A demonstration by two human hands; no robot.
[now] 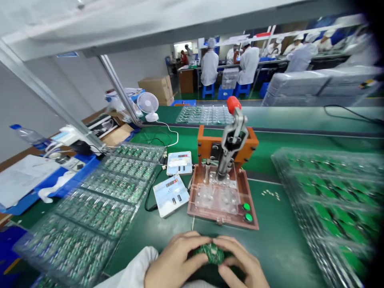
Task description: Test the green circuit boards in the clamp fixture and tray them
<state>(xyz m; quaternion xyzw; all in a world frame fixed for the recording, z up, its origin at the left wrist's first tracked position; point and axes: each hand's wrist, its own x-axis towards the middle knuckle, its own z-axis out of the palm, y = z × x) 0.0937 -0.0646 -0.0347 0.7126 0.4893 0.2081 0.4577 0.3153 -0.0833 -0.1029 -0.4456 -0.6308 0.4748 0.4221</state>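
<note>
Both my hands meet at the bottom centre over the green mat. My left hand (173, 262) and my right hand (240, 262) are closed together on a small green circuit board (211, 253), which shows between the thumbs and fingers. Just beyond the hands stands a test fixture (223, 196) with a brown base, a clear plate, two green buttons and a toggle clamp with a red handle (233, 105) standing upright.
Clear trays of green circuit boards (99, 200) lie in a row on the left, and another tray (333, 192) on the right. Two small white meter boxes (171, 195) sit beside the fixture. A small white fan (148, 105) stands behind. People in white coats work in the background.
</note>
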